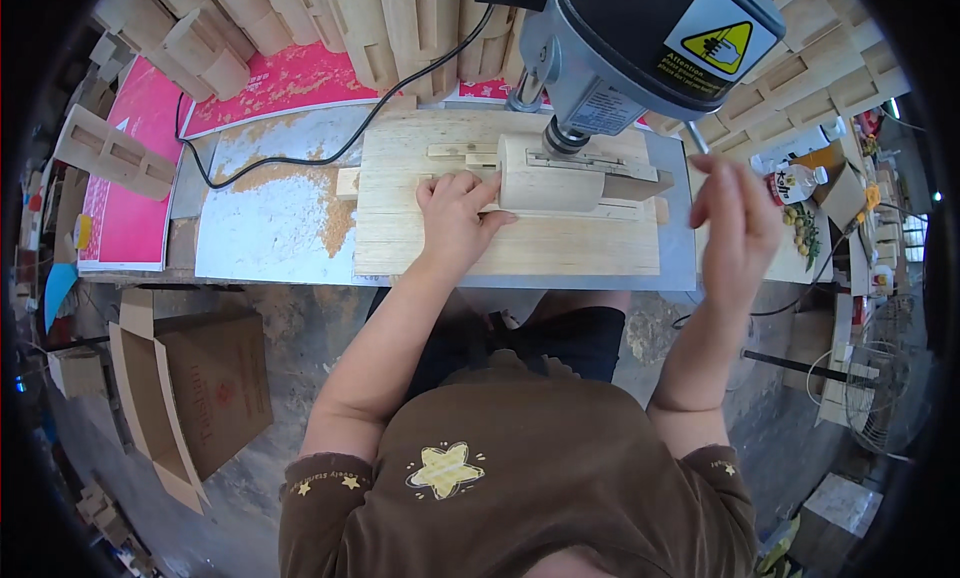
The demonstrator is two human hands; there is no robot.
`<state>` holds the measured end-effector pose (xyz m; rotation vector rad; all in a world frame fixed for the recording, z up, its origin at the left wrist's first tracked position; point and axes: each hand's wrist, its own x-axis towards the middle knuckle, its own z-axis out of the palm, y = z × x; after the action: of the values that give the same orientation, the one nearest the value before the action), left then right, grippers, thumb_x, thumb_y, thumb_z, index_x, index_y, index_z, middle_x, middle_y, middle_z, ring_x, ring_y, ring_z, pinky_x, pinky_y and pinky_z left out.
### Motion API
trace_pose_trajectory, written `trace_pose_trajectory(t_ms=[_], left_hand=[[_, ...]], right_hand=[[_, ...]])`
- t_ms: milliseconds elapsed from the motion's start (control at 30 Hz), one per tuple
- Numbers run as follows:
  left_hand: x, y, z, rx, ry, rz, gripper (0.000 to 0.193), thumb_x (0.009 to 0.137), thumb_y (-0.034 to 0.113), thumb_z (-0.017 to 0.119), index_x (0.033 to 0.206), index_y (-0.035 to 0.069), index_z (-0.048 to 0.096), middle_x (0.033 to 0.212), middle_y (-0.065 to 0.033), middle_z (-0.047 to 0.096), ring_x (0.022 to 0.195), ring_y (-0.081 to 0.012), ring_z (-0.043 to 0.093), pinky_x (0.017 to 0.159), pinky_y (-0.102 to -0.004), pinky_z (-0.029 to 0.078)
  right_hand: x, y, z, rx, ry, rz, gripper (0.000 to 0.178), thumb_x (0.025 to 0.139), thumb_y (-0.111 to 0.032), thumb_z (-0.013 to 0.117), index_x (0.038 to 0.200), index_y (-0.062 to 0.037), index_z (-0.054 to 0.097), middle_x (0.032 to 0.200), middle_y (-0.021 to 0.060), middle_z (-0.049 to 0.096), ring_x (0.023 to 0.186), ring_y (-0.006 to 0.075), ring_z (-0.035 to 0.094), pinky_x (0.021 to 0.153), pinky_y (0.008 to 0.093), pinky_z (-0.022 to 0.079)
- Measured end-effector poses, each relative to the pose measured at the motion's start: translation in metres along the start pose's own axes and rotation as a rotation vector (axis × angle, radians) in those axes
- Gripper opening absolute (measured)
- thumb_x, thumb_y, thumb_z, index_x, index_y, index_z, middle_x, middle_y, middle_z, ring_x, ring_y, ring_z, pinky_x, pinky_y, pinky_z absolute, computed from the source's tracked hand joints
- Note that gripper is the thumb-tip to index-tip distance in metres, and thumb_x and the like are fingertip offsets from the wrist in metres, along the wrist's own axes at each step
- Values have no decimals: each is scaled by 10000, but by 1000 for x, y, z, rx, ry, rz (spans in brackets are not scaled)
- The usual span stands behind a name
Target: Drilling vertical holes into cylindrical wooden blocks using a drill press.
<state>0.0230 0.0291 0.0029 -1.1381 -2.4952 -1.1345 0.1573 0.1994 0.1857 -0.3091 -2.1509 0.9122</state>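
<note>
A pale wooden block (552, 188) with a rounded face and a slot lies on a wooden board (420, 248) beneath the chuck of a drill press (600, 88). My left hand (458, 213) grips the block's left end, its thumb along the near side and its fingers curled at the end. To the right of the board, my right hand (738, 228) is raised in the air near the press's metal lever (694, 138). Its fingers are loosely bent, slightly blurred and apart from the thumb, with nothing seen in them. The drill tip is hidden behind the chuck and block.
Stacked wooden blocks (415, 28) line the back, with more at right. A black cable (330, 161) crosses the dusty bench (250, 228) at left. One slotted block (115, 153) rests on a pink sheet. A plastic bottle (795, 185) lies at right; a cardboard box (225, 388) stands on the floor.
</note>
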Motion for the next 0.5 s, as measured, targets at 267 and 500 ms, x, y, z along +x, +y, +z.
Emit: trace_pose_trajectory(t_ms=[267,500], left_hand=[[0,-2,4,17,7,20,505,577,293,796,1044,149,667,829,-13,545,851,-211,509,834,-409,280],[-1,-3,4,28,-1,2,508,579,290,798,1047,142,667,825,-20,541,861,-219,512,850,-411,281]], right_hand=[[-37,84,64,35,221,-358,131,864,-14,485,864,26,609,749,129,595,669,231,554,655,321,457],[-26,81,47,-69,209,-515,108,829,3,503,866,24,602,749,135,591,681,280,545,678,368,460]])
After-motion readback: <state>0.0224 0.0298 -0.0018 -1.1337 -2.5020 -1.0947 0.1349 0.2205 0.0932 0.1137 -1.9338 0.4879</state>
